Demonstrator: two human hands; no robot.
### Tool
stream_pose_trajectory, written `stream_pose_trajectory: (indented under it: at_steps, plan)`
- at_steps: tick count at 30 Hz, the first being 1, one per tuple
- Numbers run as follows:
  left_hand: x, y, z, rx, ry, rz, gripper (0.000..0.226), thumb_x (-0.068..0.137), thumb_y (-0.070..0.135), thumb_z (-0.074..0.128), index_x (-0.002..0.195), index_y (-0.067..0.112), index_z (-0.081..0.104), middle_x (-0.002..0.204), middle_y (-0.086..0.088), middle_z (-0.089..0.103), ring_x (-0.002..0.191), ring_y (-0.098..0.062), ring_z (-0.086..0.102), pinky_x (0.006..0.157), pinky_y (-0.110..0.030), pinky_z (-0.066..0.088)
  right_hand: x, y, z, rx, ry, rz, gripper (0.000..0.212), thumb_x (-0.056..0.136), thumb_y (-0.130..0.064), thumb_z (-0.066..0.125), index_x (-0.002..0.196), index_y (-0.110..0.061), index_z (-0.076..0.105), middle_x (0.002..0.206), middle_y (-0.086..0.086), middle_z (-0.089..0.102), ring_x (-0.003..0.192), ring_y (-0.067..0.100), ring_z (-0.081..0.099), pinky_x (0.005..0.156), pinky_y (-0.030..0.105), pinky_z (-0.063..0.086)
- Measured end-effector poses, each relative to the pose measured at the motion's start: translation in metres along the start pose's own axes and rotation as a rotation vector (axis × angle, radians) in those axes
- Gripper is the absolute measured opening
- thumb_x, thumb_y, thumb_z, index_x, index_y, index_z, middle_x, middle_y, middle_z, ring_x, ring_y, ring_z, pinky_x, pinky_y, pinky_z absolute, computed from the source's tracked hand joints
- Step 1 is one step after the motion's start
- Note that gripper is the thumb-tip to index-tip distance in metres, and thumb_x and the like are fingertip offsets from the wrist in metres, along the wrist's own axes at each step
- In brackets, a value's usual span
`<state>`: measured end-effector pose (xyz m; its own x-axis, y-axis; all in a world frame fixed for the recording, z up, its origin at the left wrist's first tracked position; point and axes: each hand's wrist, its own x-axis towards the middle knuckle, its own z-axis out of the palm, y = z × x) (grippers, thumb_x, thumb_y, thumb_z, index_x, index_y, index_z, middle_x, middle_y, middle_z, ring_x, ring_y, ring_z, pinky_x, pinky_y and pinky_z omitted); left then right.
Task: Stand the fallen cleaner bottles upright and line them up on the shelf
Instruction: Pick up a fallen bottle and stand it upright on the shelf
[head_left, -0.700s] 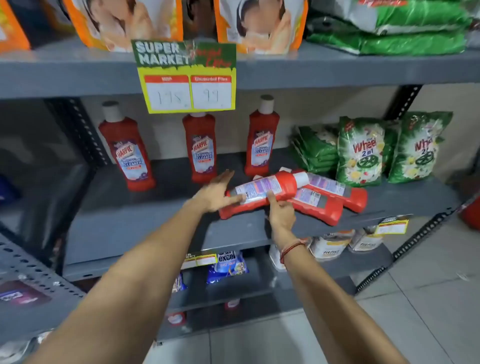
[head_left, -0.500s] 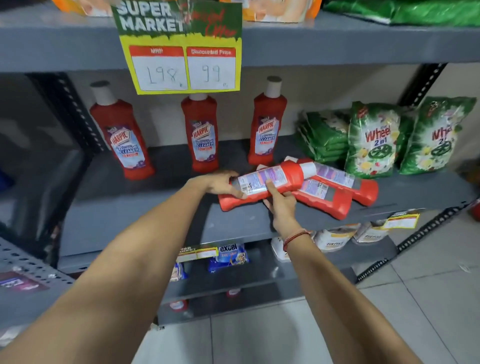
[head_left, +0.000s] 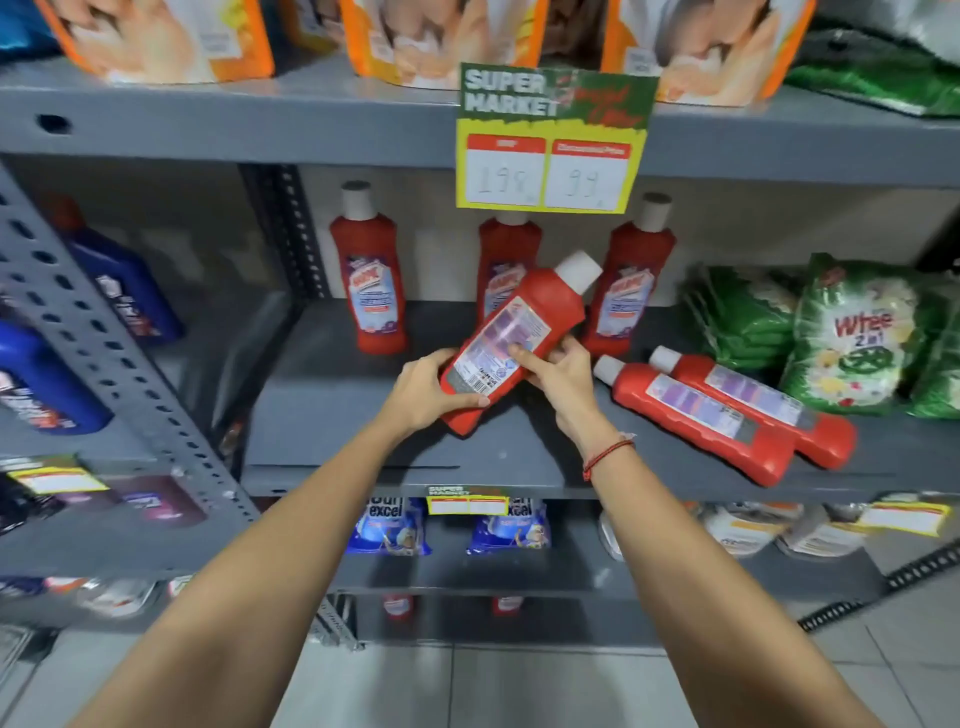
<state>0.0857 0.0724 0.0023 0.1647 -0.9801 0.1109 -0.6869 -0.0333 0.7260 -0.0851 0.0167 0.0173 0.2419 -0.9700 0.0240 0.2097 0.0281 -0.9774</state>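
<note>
- Head view: since the earlier frames I see the red cleaner bottle (head_left: 511, 345) lifted off the grey shelf (head_left: 363, 415), cap tilted toward 1 o'clock.
- Left hand (head_left: 423, 389) and right hand (head_left: 561, 371) both clamp it.
- Judgement: first righting underway.
- Count: three standing bottles (head_left: 371, 291) at 12 o'clock; two fallen bottles (head_left: 727, 410) at 3 o'clock.

Grey metal shelving (head_left: 332, 130) with perforated uprights (head_left: 104, 358) stands against a pale wall (head_left: 431, 244). A yellow and green price sign (head_left: 553, 140) hangs from the upper shelf's front edge. Below, light grey floor tiles (head_left: 519, 686) show, evenly lit.
</note>
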Motion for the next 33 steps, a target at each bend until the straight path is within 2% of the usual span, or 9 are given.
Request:
stream_pose_trajectory:
  at_steps: [7, 10, 13, 18, 20, 22, 25, 29, 33]
  plan:
    - [-0.053, -0.043, -0.044, -0.109, 0.306, -0.143, 0.072, 0.056, 0.037, 0.085, 0.117, 0.014, 0.056, 0.11, -0.001, 0.068, 0.097, -0.011, 0.062, 0.082, -0.02, 0.044, 0.001, 0.002, 0.086, -0.149, -0.292, -0.029, 0.04, 0.075, 0.002, 0.072, 0.106, -0.011, 0.051, 0.117, 0.02, 0.064, 0.092, 0.019, 0.065, 0.078, 0.022, 0.057]
    - [-0.063, -0.056, -0.051, -0.127, 0.355, -0.202, 0.071, 0.056, 0.036, 0.086, 0.116, 0.012, 0.055, 0.109, -0.004, 0.068, 0.094, -0.01, 0.06, 0.08, -0.018, 0.043, 0.0, 0.005, 0.108, -0.222, -0.36, -0.059, 0.04, 0.075, 0.003, 0.071, 0.108, -0.008, 0.051, 0.119, 0.024, 0.063, 0.084, 0.008, 0.064, 0.07, 0.012, 0.056]
    - [-0.068, -0.063, -0.054, -0.141, 0.393, -0.234, 0.072, 0.057, 0.034, 0.086, 0.116, 0.01, 0.053, 0.112, -0.007, 0.067, 0.093, -0.007, 0.057, 0.081, -0.018, 0.041, 0.001, 0.008, 0.121, -0.29, -0.394, -0.07, 0.045, 0.074, 0.004, 0.072, 0.114, 0.001, 0.051, 0.119, 0.025, 0.062, 0.088, 0.013, 0.064, 0.067, 0.009, 0.054]
    - [-0.068, -0.07, -0.051, -0.198, 0.393, -0.256, 0.073, 0.059, 0.029, 0.085, 0.118, 0.007, 0.049, 0.112, -0.006, 0.066, 0.094, -0.006, 0.055, 0.068, 0.003, 0.039, 0.003, 0.011, 0.132, -0.42, -0.44, -0.115, 0.051, 0.071, -0.002, 0.076, 0.116, 0.0, 0.052, 0.119, 0.02, 0.065, 0.096, 0.015, 0.063, 0.069, 0.005, 0.051]
    - [-0.067, -0.072, -0.048, -0.219, 0.382, -0.269, 0.07, 0.06, 0.031, 0.085, 0.116, 0.008, 0.049, 0.114, -0.008, 0.066, 0.096, -0.01, 0.057, 0.075, -0.003, 0.041, 0.003, 0.009, 0.136, -0.477, -0.47, -0.147, 0.052, 0.07, -0.002, 0.077, 0.115, 0.0, 0.052, 0.117, 0.019, 0.065, 0.095, 0.014, 0.063, 0.071, 0.004, 0.051]
    - [-0.066, -0.075, -0.044, -0.21, 0.393, -0.275, 0.071, 0.06, 0.037, 0.083, 0.116, 0.011, 0.05, 0.116, -0.008, 0.064, 0.105, -0.015, 0.058, 0.09, -0.022, 0.045, 0.001, 0.007, 0.139, -0.535, -0.497, -0.182, 0.054, 0.069, -0.003, 0.078, 0.116, -0.001, 0.052, 0.117, 0.018, 0.066, 0.095, 0.014, 0.062, 0.072, 0.003, 0.05]
    - [-0.073, -0.069, -0.031, -0.206, 0.508, -0.29, 0.086, 0.062, 0.039, 0.081, 0.13, 0.01, 0.038, 0.128, -0.007, 0.044, 0.116, -0.016, 0.046, 0.101, -0.028, 0.037, -0.004, 0.009, 0.137, -0.562, -0.482, -0.196, 0.057, 0.069, -0.006, 0.079, 0.119, -0.004, 0.051, 0.118, 0.016, 0.066, 0.097, 0.013, 0.063, 0.081, 0.012, 0.052]
    - [-0.073, -0.05, -0.011, -0.219, 0.613, -0.261, 0.087, 0.06, 0.034, 0.082, 0.129, 0.013, 0.033, 0.124, -0.01, 0.039, 0.115, -0.026, 0.047, 0.099, -0.04, 0.044, -0.01, 0.023, 0.138, -0.653, -0.32, -0.272, 0.056, 0.069, -0.02, 0.08, 0.116, -0.009, 0.051, 0.115, 0.014, 0.068, 0.101, 0.023, 0.067, 0.092, 0.044, 0.055]
    - [-0.053, -0.043, -0.013, -0.241, 0.594, -0.278, 0.075, 0.065, 0.023, 0.078, 0.127, 0.01, 0.038, 0.122, -0.013, 0.045, 0.113, -0.028, 0.05, 0.094, -0.039, 0.043, -0.019, 0.028, 0.143, -0.791, -0.11, -0.374, 0.054, 0.071, -0.031, 0.077, 0.112, -0.007, 0.051, 0.11, 0.015, 0.07, 0.097, 0.03, 0.068, 0.084, 0.045, 0.057]
